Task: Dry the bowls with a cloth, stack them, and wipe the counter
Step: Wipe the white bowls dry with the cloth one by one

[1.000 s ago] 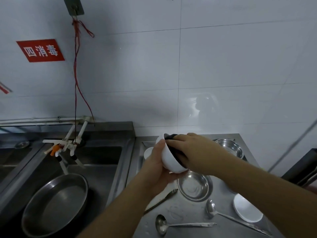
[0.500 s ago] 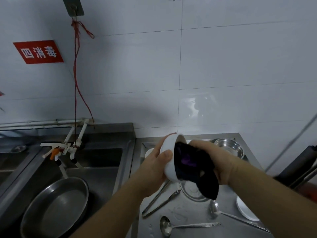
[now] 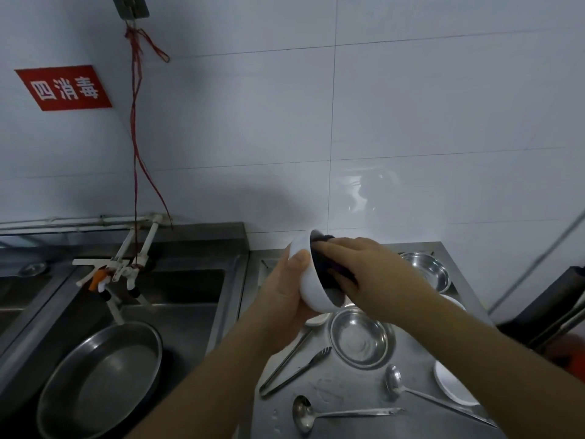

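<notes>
My left hand (image 3: 281, 289) grips a white bowl (image 3: 311, 288), tilted on its side with the mouth facing right, held above the steel counter (image 3: 348, 391). My right hand (image 3: 370, 274) presses a dark cloth (image 3: 329, 270) into the bowl's inside. Below them a steel bowl (image 3: 359, 339) sits on the counter, and another steel bowl (image 3: 425, 269) stands at the back right. A white dish (image 3: 452, 388) lies at the right edge, and a small white dish (image 3: 316, 320) peeks out under the held bowl.
Two ladles (image 3: 319, 413) (image 3: 411, 391), a fork (image 3: 304, 369) and chopsticks lie on the wet counter front. To the left is a sink (image 3: 177, 299) with a tap (image 3: 117, 270) and a large steel pan (image 3: 98, 378). A tiled wall rises behind.
The cloth hung out of the bowl half a second ago; now my right hand has pushed it back inside. The bowl has tilted slightly and stays in my left hand.
</notes>
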A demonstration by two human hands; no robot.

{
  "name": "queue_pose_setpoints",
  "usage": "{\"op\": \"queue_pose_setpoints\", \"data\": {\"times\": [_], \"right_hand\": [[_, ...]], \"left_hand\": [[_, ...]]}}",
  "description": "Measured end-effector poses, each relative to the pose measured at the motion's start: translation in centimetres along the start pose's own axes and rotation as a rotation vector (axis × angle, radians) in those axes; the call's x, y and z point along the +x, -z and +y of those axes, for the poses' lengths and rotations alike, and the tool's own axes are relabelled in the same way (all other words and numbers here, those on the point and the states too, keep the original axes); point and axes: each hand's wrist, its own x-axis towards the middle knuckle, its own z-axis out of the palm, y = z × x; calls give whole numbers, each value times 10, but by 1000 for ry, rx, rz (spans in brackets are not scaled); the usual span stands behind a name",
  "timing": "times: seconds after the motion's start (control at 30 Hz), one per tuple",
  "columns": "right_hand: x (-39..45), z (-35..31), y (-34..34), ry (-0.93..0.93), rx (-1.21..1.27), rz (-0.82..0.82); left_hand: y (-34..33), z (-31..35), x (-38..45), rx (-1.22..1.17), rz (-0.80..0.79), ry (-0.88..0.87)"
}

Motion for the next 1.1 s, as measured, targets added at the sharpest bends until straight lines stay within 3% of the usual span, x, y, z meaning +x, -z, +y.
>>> {"op": "queue_pose_setpoints", "data": {"times": [0.1, 0.2, 0.3, 0.4, 0.47, 0.57, 0.67, 0.77, 0.87, 0.93, 1.03, 1.1], "right_hand": [[9, -4, 16, -154, 154, -241], [11, -7, 25, -422, 557, -402], [-2, -11, 27, -736, 1246, -423], [-10, -21, 14, -753, 1600, -220], [-8, -27, 2, -600, 1408, 20], [-6, -24, -7, -229, 570, 254], [-3, -11, -10, -16, 56, 163], [7, -14, 1, -96, -6, -33], [14, -13, 10, -315, 333, -217], [12, -11, 13, -480, 708, -318], [-1, -8, 11, -783, 1348, -325], [-5, -8, 3, -879, 1539, -250]], "left_hand": [[9, 2, 6, 181, 27, 3], [12, -1, 7, 270, -32, -2], [11, -7, 4, 224, -98, 11], [7, -15, -3, 71, -134, 46], [2, -17, -5, -18, -90, 39], [-6, -15, -5, -70, -20, 36], [-8, -11, -4, -114, 21, 35], [0, -5, -1, -23, 46, 2], [8, 0, 3, 205, 66, -47], [9, -2, 4, 279, 54, -42], [7, -8, 3, 278, 26, -16], [7, -12, 1, 182, -7, -8]]}}
